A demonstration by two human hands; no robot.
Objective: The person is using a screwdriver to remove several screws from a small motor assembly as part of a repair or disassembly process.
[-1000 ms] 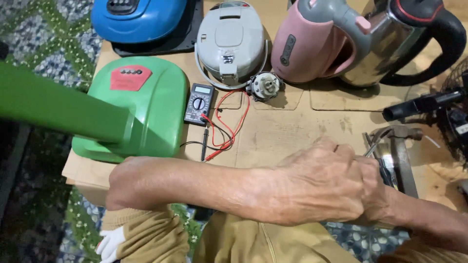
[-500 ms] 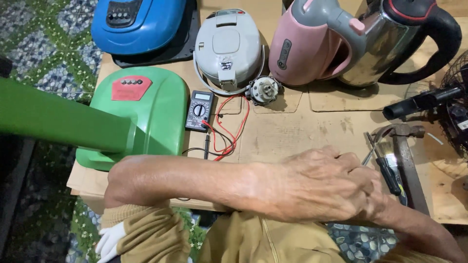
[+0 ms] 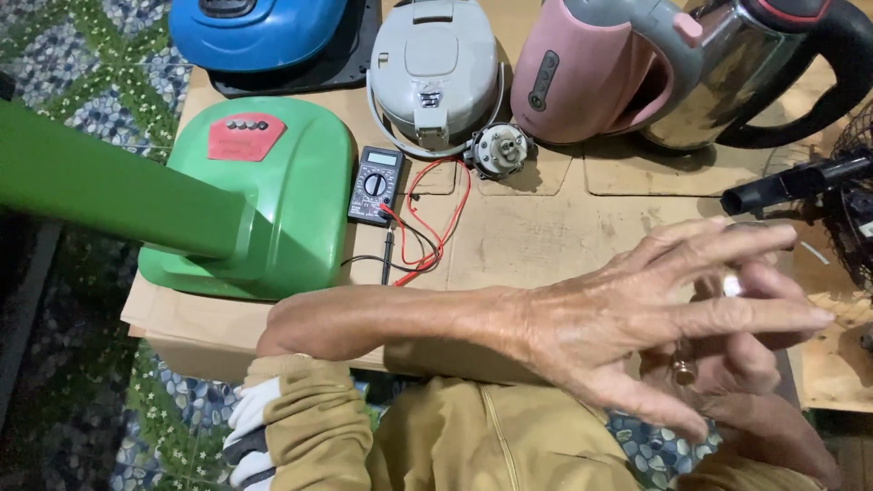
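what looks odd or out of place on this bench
A small bare motor lies loose on the bench, outside any housing. The multimeter has its red and black leads trailing in an untidy tangle. Nothing looks spilled or visibly broken.

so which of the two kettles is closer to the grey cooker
The pink kettle. It stands right beside the grey cooker, while the steel kettle with the black handle sits beyond it, further right.
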